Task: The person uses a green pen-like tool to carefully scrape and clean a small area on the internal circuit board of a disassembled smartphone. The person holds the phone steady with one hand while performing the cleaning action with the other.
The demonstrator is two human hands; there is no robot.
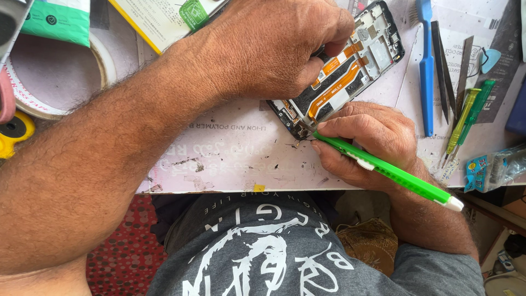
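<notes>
Phone (350, 66) lies under left hand (274, 46), beside right hand (367, 137).

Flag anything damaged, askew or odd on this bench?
The opened phone lies back-off with orange flex cables exposed. Small dark debris litters the mat near the green tool tip. Nothing else stands out.

**Where everything sits around the hands**

So the opened phone (342, 68) lies on the mat (230, 148), partly under the left hand (274, 46) and just beyond the right hand (367, 140). The pen-shaped tool (383, 170) runs through the right hand, tip at the phone's near corner. Right of both hands: a brush (426, 71), tweezers (442, 66), two screwdrivers (466, 118). Far left of the left arm sits a tape roll (60, 71).
</notes>
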